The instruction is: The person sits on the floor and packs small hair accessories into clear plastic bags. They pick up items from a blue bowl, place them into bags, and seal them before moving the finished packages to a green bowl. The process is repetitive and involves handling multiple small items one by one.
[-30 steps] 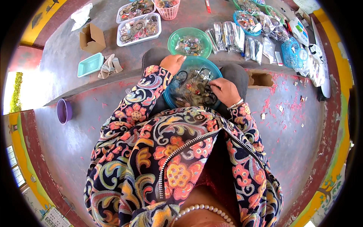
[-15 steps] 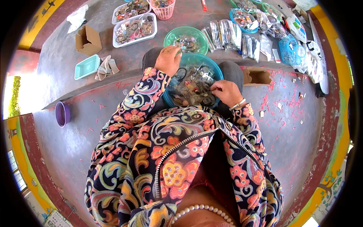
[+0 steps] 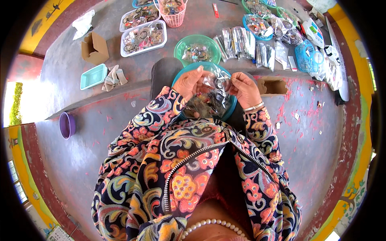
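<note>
A teal basin [image 3: 234, 105] sits at my lap, between my knees, filled with small clear packets of bangles or hair ties. Above it a clear plastic bag [image 3: 220, 82], with a dark ring-shaped piece showing inside, is stretched between my hands. My right hand [image 3: 246, 91] pinches the bag's right edge between thumb and fingers. On the bag's other side my left hand [image 3: 188, 83] is closed, fingers curled, thumb raised. Just beyond stands a green basin [image 3: 216, 49] with more packeted small pieces.
Flat silvery packets [image 3: 241, 42] lie right of the green basin. White trays [image 3: 164, 38] and a pink basket [image 3: 174, 19] stand at the far left, near a cardboard box [image 3: 95, 48]. Another open box [image 3: 272, 86] is beside my right knee. A purple tub [image 3: 67, 125] stands left.
My left hand has drawn back from the green basin to above the teal one. My right hand has risen out of the packets, and a clear bag is now between both hands.
</note>
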Demonstrator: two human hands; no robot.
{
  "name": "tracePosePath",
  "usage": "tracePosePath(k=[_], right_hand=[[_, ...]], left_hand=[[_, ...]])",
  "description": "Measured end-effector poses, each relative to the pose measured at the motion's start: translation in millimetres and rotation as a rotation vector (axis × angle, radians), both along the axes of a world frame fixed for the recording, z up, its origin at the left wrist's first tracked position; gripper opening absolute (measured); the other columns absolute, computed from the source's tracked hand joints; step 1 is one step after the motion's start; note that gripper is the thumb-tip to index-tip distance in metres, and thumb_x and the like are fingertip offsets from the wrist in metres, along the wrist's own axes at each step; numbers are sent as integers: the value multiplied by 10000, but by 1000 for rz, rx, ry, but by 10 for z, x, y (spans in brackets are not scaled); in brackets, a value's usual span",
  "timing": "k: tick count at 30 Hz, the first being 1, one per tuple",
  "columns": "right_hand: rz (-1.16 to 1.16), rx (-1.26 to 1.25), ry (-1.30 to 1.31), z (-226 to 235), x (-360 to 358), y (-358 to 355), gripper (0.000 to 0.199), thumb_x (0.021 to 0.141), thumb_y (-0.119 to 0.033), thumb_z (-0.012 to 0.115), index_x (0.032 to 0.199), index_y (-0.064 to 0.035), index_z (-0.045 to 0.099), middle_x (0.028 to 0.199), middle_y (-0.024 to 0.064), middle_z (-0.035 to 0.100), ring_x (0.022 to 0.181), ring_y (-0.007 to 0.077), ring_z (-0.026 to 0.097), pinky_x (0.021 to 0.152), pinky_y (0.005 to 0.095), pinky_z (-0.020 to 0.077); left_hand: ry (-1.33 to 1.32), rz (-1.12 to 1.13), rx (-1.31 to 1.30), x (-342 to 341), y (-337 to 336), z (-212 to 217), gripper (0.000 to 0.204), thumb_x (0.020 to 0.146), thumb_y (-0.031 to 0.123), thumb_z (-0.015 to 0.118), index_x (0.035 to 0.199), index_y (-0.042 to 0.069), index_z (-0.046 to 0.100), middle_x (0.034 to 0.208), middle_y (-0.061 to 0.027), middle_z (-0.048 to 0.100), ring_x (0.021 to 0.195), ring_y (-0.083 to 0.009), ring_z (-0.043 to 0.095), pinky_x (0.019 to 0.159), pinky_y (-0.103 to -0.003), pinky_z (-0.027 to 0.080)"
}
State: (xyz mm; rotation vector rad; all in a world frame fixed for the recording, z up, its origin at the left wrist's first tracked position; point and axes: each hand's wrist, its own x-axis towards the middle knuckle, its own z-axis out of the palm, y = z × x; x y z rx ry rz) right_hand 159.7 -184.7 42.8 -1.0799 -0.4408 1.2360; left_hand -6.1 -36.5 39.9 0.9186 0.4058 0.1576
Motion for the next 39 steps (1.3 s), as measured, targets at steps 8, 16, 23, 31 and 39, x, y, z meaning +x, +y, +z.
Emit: tracePosePath(k=[8, 16, 23, 31, 39], right_hand=[[-180, -26, 37, -103, -154, 70, 67, 851, -119, 510, 871, -55, 516, 741, 1, 563, 619, 77, 515, 569, 211, 421], [-137, -103, 4, 14, -177, 53, 141, 829, -148, 570, 918, -39, 580, 776, 1, 596, 660, 64, 538, 574, 192, 410], [-124, -122, -12, -122, -161, 22, 95, 794, -88, 610, 838, -4, 609, 746, 18, 603, 638, 82, 551, 575, 195, 425], [-403, -25, 43, -111, -223, 65, 103, 766, -81, 640, 819, 6, 626, 729, 32, 614, 612, 74, 533, 549, 183, 395], [-348, -67, 0, 47, -339, 109, 228, 757, -139, 659, 933, -5, 602, 872, 15, 604, 771, 65, 523, 666, 202, 381]], left_hand=[[83, 76, 83, 46, -55, 122, 356, 818, 352, 559, 996, 45, 564, 875, -55, 624, 775, -148, 600, 454, -201, 387], [189, 122, 318, 96, -104, 13, 262, 822, 211, 588, 950, -17, 603, 807, -60, 621, 612, -92, 553, 412, -203, 417], [162, -99, 313, 75, -53, -23, 266, 842, 224, 560, 965, -6, 604, 805, -58, 621, 621, -89, 566, 430, -193, 419], [224, -43, 100, 118, -100, 51, 248, 851, 205, 534, 1008, 16, 568, 899, -46, 617, 744, -94, 582, 475, -177, 427], [155, 47, -38, 148, -208, 19, 213, 866, 142, 497, 1037, 22, 544, 964, -56, 597, 840, -116, 578, 673, -230, 493]])
